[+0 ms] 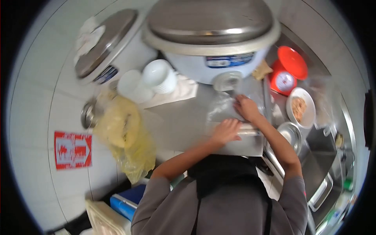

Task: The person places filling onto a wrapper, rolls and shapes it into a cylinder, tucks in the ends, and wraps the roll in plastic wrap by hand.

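Note:
On the steel counter (172, 125), a clear plastic bag or sheet (221, 106) lies in front of the large cooker. My left hand (227, 131) rests at its near edge with the fingers spread, beside a pale rolled or folded strip (248, 129). Farther forward and to the right, my right hand (246, 107) has its fingers bent down on the plastic's right side; what they hold, if anything, is too small to make out. Just beyond the plastic is a small clear container (228, 81).
Two large lidded cookers (211, 23) stand at the back. White cups (158, 76) and a yellow bag (123, 125) are at left. A red scale (285, 80), a bowl of food (300, 107), a metal bowl (290, 135) and a sink (321, 156) are at right.

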### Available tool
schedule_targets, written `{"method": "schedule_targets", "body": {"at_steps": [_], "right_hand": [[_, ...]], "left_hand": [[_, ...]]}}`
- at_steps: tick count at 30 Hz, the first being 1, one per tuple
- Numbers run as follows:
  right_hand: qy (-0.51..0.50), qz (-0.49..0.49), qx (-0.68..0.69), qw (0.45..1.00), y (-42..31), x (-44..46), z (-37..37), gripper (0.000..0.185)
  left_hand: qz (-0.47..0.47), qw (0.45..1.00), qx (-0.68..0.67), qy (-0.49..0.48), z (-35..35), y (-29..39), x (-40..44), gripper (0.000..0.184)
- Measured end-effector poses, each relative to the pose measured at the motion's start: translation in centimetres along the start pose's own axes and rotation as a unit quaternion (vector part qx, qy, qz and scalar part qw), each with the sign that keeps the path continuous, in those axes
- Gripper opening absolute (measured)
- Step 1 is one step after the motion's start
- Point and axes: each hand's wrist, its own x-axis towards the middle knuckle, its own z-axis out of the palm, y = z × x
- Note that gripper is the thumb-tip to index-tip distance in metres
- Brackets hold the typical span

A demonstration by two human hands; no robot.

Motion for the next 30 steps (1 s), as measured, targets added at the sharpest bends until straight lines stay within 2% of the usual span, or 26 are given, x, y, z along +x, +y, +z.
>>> {"method": "schedule_targets", "body": {"at_steps": [1,3,5,6,7,8,9,10,11,14,15,17,18,21,22,24,25,26,27,28,29,30], "right_hand": [[-0.035,-0.018,-0.004,0.999,-0.1,0.4,0.5,0.017],[-0.041,-0.051,0.0,0.998,-1.6,0.6,0.9,0.01],[-0.069,-0.11,0.015,0.991,-4.4,1.6,0.2,0.009],[-0.084,-0.138,0.03,0.986,-5.6,2.4,0.1,0.009],[-0.102,-0.2,0.058,0.973,-6.5,3.4,0.9,0.01],[-0.106,-0.215,0.056,0.969,-7.8,4.4,2.2,0.01],[-0.075,-0.257,0.03,0.963,-9.7,5.5,3.8,0.011],[-0.044,-0.297,0.004,0.954,-11.9,6.5,4.9,0.012],[-0.072,-0.309,0.019,0.948,-14.2,7.7,5.9,0.013],[-0.095,-0.345,0.036,0.933,-21.9,10.5,8.0,0.014],[-0.096,-0.355,0.037,0.929,-23.8,11.1,8.6,0.014],[-0.098,-0.354,0.02,0.93,-26.0,12.0,10.4,0.018],[-0.106,-0.342,0.002,0.934,-26.8,12.2,10.7,0.022],[-0.121,-0.324,-0.004,0.938,-27.0,12.4,10.1,0.032],[-0.123,-0.321,-0.003,0.939,-26.9,12.3,9.1,0.032],[-0.062,-0.345,-0.067,0.934,-26.7,11.9,6.2,0.042],[-0.063,-0.345,-0.066,0.934,-27.4,11.6,4.6,0.042],[-0.077,-0.299,-0.041,0.95,-28.1,11.2,2.8,0.044],[-0.089,-0.253,-0.016,0.963,-28.8,11.0,1.8,0.045],[-0.091,-0.253,-0.013,0.963,-29.2,11.1,1.4,0.045],[-0.147,-0.254,0.016,0.956,-29.6,11.2,1.3,0.049],[-0.202,-0.254,0.047,0.945,-30.0,11.4,1.5,0.053]], "left_hand": [[-0.001,1.0,0.001,0.021,0.3,0.1,0.0,0.067],[-0.031,0.998,0.01,0.052,0.8,1.0,-0.3,0.067],[-0.107,0.994,0.021,-0.015,0.3,2.2,-0.9,0.065],[-0.129,0.991,0.027,-0.005,0.4,2.0,-2.1,0.065],[-0.173,0.984,0.026,0.041,0.7,1.7,-3.2,0.062],[-0.211,0.973,0.026,0.088,0.9,1.1,-4.0,0.06],[-0.22,0.97,0.032,0.095,0.4,0.2,-4.8,0.06],[-0.312,0.946,0.002,0.089,-0.2,-0.6,-6.0,0.056],[-0.401,0.912,-0.029,0.081,-0.9,-1.4,-7.3,0.052],[-0.47,0.874,0.019,0.124,-4.5,-5.1,-10.7,0.051],[-0.473,0.871,0.028,0.13,-4.7,-6.4,-11.8,0.051],[-0.41,0.884,0.153,0.164,-4.4,-9.2,-13.8,0.053],[-0.409,0.883,0.157,0.167,-5.2,-9.5,-14.0,0.053],[-0.42,0.893,0.08,0.141,-6.3,-8.4,-14.3,0.056],[-0.416,0.89,0.086,0.166,-6.4,-8.0,-14.4,0.056],[-0.413,0.886,0.089,0.19,-7.3,-6.8,-14.9,0.057],[-0.374,0.896,0.075,0.227,-8.4,-6.2,-15.6,0.056],[-0.335,0.903,0.06,0.263,-9.6,-5.5,-16.4,0.057],[-0.336,0.902,0.06,0.262,-10.8,-4.7,-17.6,0.057],[-0.35,0.895,-0.084,0.261,-12.2,-3.9,-19.3,0.054],[-0.357,0.87,-0.227,0.254,-13.6,-3.4,-21.2,0.054],[-0.428,0.817,-0.335,0.192,-15.0,-3.5,-23.3,0.054]]}}
